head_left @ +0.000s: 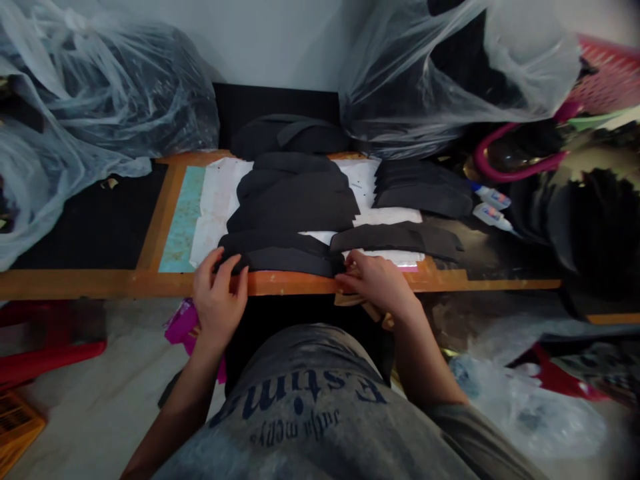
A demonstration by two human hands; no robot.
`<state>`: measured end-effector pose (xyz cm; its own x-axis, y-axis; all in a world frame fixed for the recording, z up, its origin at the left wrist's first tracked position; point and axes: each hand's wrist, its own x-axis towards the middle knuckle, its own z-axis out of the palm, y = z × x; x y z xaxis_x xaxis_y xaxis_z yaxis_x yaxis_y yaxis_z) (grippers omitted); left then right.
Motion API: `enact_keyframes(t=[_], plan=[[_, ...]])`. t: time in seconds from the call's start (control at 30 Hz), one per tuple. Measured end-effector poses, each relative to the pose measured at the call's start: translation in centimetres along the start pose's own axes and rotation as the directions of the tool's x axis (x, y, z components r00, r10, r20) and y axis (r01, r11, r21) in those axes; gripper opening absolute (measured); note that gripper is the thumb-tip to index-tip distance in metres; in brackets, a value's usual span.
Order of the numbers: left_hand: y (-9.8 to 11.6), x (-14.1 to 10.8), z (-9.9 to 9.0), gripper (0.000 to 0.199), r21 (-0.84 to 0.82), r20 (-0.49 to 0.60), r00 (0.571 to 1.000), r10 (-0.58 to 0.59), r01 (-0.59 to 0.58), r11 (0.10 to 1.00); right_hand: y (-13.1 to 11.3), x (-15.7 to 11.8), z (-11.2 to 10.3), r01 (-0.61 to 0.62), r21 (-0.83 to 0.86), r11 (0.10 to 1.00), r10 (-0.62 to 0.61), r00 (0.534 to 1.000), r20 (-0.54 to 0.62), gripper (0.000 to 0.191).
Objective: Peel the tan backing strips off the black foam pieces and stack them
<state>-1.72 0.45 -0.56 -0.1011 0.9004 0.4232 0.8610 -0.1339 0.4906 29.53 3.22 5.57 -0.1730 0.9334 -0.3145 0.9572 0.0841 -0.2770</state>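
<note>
Curved pieces of black foam sheet lie in overlapping layers on a white paper sheet [217, 207] on the table. My left hand [219, 293] has its fingers on the near edge of the lowest curved piece [283, 261]. My right hand [373, 283] is bunched at the table's near edge, next to a long black strip [395, 240]. What its fingertips pinch is hidden. Tan scraps [363, 303] hang below that hand. A stack of black pieces [423, 190] lies to the right.
Two small glue bottles [493, 197] lie right of the stack. Bulging clear plastic bags [100, 87] crowd the back left, and another [450, 73] the back right. A pink basket [613, 73] stands far right. A magenta packet [183, 327] and a red stool [50, 340] are on the floor at left.
</note>
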Motion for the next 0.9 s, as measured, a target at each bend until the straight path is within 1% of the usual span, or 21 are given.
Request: enact_keyframes(t=[0.07,0.13,0.23,0.3,0.33,0.4,0.47,0.53,0.6,0.67,0.73,0.77,0.83,0.9], plan=[[-0.4,-0.5,0.4,0.023,0.001,0.022,0.999,0.035,-0.035,0.999,0.0,-0.5,0.4,0.005,0.092,0.996,-0.003,1.0,-0.03,0.02],[-0.7,-0.6,0.6,0.023,0.005,0.017,0.999,0.042,-0.042,0.999,-0.4,-0.6,1.0,0.034,0.184,0.982,-0.02,0.997,-0.075,0.017],[-0.8,0.0,0.6,0.037,-0.007,0.048,0.997,0.066,-0.066,0.998,-1.2,-0.2,2.0,0.067,0.254,0.965,-0.038,0.992,-0.117,0.019],[-0.8,0.5,0.5,0.045,-0.014,0.099,0.99,0.101,-0.1,0.995,-1.7,0.1,2.6,0.052,0.273,0.961,-0.014,0.99,-0.14,0.02],[-0.8,0.7,0.5,0.046,-0.018,0.12,0.985,0.12,-0.118,0.993,-1.9,0.3,2.9,0.036,0.285,0.958,0.009,0.988,-0.155,0.022],[-0.9,1.1,0.3,0.042,-0.036,0.133,0.98,0.147,-0.143,0.989,-2.1,0.4,3.2,0.009,0.309,0.951,0.052,0.981,-0.187,0.027],[-1.1,1.2,0.1,0.035,-0.081,0.101,0.98,0.169,-0.161,0.984,-2.0,0.4,3.4,0.012,0.321,0.947,0.06,0.975,-0.214,0.029],[-1.4,1.1,-0.1,0.024,-0.157,0.06,0.983,0.175,-0.164,0.974,-1.9,0.4,3.5,0.054,0.339,0.939,0.034,0.968,-0.248,0.025],[-1.8,0.6,-0.2,0.016,-0.238,0.046,0.991,0.123,-0.109,0.965,-1.7,0.3,3.5,0.112,0.403,0.908,0.007,0.96,-0.281,0.023],[-1.9,-0.1,-0.2,0.016,-0.287,0.044,0.999,0.016,-0.003,0.958,-1.8,0.2,3.4,0.176,0.512,0.841,-0.017,0.954,-0.301,0.024],[-1.9,-0.5,-0.2,0.02,-0.308,0.02,0.996,-0.085,0.087,0.947,-1.8,0.1,3.0,0.243,0.64,0.729,-0.04,0.948,-0.315,0.025],[-2.0,-0.5,-0.2,0.022,-0.312,0.012,0.994,-0.106,0.104,0.944,-1.8,0.1,2.7,0.267,0.701,0.662,-0.047,0.947,-0.316,0.026],[-2.6,0.3,-0.4,0.024,-0.287,0.044,0.996,-0.076,0.085,0.954,-1.2,0.0,1.7,0.264,0.798,0.542,-0.024,0.954,-0.3,0.03],[-4.6,2.5,-1.0,0.026,-0.164,0.066,0.997,-0.038,0.049,0.985,0.7,-0.3,0.5,0.198,0.857,0.476,0.069,0.963,-0.26,0.034]])
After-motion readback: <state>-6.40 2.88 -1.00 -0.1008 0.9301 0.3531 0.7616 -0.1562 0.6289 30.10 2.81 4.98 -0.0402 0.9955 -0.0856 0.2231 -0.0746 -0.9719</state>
